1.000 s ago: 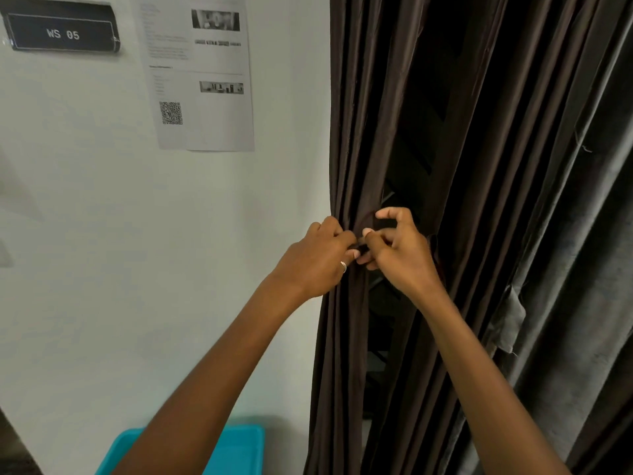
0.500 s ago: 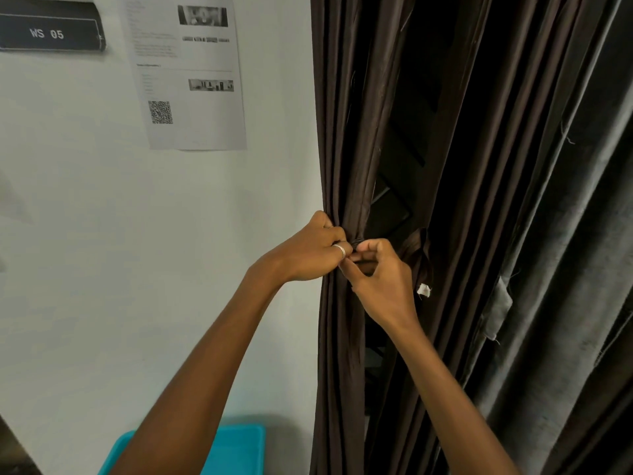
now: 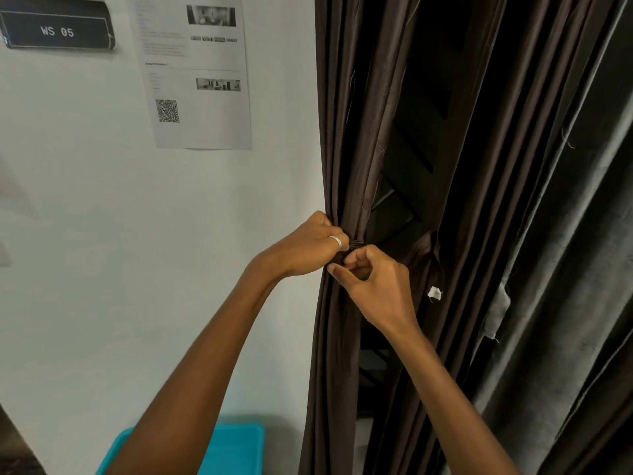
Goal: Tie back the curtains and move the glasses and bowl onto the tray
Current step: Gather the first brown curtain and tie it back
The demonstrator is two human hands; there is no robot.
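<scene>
The black wall plate (image 3: pixel 56 30) reads "WS 05".

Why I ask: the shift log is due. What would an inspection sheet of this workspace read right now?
Surface: nothing seen; no table in view.
Job's things: brown curtain bunched at mid height, with the tie-back looped round it; teal tray at the bottom edge; glasses and bowl not in view.
Clutter: nothing seen.
Grippers: left hand grips the bunched brown curtain; right hand pinches the tie-back beside it.
Cables: nothing seen.
Surroundings: white wall with a "WS 05" sign and a printed sheet bearing a QR code; grey curtain to the right.
</scene>
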